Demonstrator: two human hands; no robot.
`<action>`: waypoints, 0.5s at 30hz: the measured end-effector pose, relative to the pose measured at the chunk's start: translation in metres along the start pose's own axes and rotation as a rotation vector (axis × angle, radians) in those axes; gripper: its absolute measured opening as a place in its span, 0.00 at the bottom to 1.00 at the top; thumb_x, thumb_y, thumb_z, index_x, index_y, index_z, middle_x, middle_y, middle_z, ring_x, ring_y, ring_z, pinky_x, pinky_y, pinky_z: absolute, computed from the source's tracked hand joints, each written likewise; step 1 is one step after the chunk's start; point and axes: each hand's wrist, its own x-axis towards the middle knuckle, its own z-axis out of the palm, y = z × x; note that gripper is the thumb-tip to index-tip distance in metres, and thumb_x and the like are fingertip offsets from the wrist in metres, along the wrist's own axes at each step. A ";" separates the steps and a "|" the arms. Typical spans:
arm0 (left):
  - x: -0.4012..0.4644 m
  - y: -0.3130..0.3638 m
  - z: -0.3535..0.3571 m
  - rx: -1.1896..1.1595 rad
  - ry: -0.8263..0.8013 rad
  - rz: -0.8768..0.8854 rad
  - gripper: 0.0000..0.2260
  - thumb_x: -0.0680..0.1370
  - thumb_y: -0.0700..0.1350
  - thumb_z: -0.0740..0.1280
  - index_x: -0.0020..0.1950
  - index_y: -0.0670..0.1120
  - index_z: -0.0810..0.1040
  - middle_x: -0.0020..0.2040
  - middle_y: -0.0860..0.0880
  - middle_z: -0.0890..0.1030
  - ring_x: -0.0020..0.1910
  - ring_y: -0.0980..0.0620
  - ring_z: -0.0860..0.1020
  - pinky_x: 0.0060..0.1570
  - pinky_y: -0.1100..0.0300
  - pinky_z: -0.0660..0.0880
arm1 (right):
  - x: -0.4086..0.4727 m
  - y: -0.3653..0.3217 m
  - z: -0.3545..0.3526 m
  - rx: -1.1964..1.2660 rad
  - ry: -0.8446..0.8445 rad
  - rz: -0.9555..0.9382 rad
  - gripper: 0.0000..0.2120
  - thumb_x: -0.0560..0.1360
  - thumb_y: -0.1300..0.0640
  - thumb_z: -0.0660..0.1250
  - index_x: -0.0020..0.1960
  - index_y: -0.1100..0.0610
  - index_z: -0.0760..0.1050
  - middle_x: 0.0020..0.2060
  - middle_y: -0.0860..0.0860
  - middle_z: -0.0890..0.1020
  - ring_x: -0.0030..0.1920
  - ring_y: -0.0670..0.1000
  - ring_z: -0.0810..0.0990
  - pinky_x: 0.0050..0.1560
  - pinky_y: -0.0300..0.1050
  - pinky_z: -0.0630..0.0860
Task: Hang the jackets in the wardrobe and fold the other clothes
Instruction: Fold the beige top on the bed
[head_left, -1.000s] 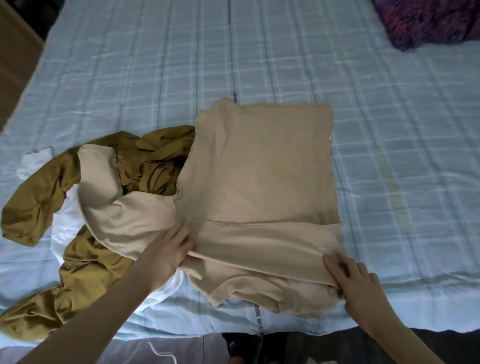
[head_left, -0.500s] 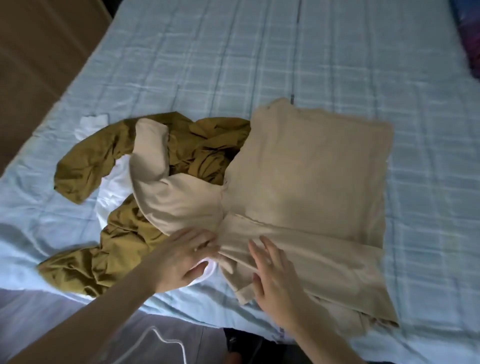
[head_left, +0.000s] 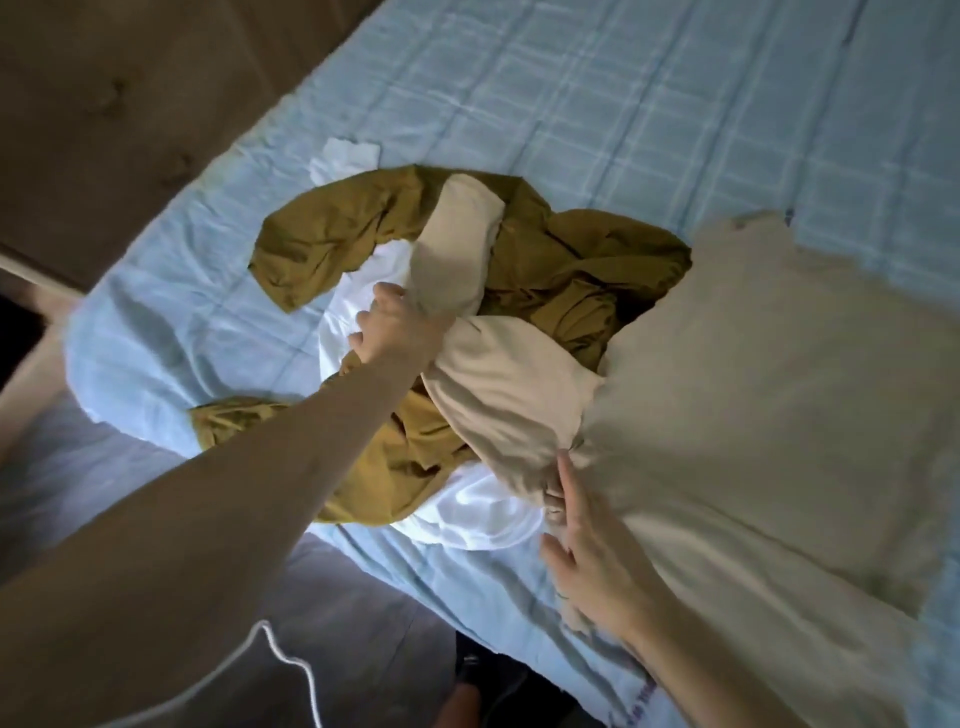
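Observation:
A beige long-sleeved top (head_left: 769, 374) lies spread on the light blue checked bed (head_left: 597, 104), its body partly folded. Its left sleeve (head_left: 457, 260) stretches out over a crumpled olive-brown garment (head_left: 571, 275) and a white garment (head_left: 478, 509). My left hand (head_left: 397, 330) grips this sleeve about halfway along. My right hand (head_left: 587, 551) presses with straight fingers on the beige top where the sleeve joins the body, near the bed's front edge.
A small white piece of cloth (head_left: 345, 156) lies at the bed's left edge. A brown padded headboard or wall (head_left: 130, 104) stands to the left. A white cord (head_left: 291, 660) hangs below my left arm over the dark floor.
My left hand has slid out along the beige sleeve and taken hold of it. My right hand stays near the sleeve's base. The view has swung to the left.

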 end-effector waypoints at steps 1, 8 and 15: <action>0.002 0.006 0.001 -0.024 -0.001 0.019 0.26 0.73 0.57 0.65 0.69 0.50 0.64 0.60 0.47 0.77 0.61 0.43 0.73 0.65 0.46 0.65 | -0.001 -0.001 -0.001 0.017 -0.030 0.029 0.39 0.78 0.53 0.61 0.79 0.54 0.39 0.74 0.53 0.64 0.62 0.52 0.74 0.56 0.35 0.67; -0.054 0.053 0.006 -0.735 -0.153 0.182 0.15 0.76 0.41 0.63 0.63 0.47 0.77 0.44 0.53 0.79 0.43 0.55 0.77 0.42 0.64 0.75 | 0.006 -0.002 -0.006 0.319 -0.058 0.228 0.33 0.80 0.51 0.55 0.75 0.34 0.39 0.73 0.46 0.67 0.65 0.55 0.73 0.63 0.48 0.69; -0.131 0.068 0.028 -0.572 -0.322 0.925 0.16 0.78 0.36 0.60 0.63 0.44 0.78 0.51 0.56 0.77 0.45 0.67 0.73 0.49 0.68 0.73 | 0.004 -0.026 -0.077 0.929 0.560 0.423 0.12 0.81 0.52 0.57 0.64 0.46 0.69 0.61 0.46 0.75 0.62 0.50 0.74 0.64 0.50 0.71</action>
